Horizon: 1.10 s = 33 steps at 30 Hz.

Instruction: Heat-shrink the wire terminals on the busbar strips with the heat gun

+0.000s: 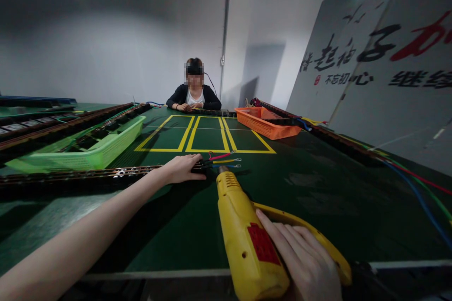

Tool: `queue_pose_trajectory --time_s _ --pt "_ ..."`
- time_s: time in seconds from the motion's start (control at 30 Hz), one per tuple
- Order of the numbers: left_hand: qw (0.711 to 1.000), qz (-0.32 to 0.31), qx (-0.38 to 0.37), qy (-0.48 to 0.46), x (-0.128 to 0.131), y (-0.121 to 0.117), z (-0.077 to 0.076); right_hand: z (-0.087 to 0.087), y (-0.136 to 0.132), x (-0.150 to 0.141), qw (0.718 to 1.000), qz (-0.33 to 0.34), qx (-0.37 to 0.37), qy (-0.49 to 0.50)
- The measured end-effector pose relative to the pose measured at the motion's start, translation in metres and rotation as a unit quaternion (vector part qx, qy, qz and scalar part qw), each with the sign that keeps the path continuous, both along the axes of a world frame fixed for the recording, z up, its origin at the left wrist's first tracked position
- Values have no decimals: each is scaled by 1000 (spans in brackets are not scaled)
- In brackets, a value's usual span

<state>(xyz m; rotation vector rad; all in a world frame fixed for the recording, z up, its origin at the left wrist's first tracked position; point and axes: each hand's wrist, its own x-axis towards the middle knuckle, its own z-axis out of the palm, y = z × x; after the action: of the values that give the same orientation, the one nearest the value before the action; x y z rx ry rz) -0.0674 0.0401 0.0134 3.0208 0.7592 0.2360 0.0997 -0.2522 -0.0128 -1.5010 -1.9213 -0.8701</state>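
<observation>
My right hand [303,258] grips a yellow heat gun [243,230], its nozzle pointing away from me toward a bundle of red, yellow and blue wires [222,160]. My left hand [181,168] reaches forward and lies over the end of a long dark strip [88,175], fingers curled on it where the wires come out. The wire tips carry small metal terminals and rest on the green table [310,188].
A green basket [88,148] sits at the left, an orange basket [266,122] at the far right. Yellow taped rectangles [206,134] mark the table's middle. A person [194,91] sits at the far end. Loose cables [420,188] trail along the right edge below a leaning sign board.
</observation>
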Motion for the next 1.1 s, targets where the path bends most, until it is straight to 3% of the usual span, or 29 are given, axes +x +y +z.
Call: queue_pose_trajectory --time_s 0.37,0.6,0.87,1.1 --pt "1000 1 -11 -1 -1 -4 1 -1 -10 28 998 -15 32 -57" --pt "1000 3 1 -5 0 -5 0 -6 -10 15 996 -51 16 -75" --pt "1000 -1 14 -4 0 -4 -1 -9 0 -11 996 -26 -6 -82" --pt "1000 -5 30 2 1 -5 -2 -7 1 -13 997 -21 -6 -76"
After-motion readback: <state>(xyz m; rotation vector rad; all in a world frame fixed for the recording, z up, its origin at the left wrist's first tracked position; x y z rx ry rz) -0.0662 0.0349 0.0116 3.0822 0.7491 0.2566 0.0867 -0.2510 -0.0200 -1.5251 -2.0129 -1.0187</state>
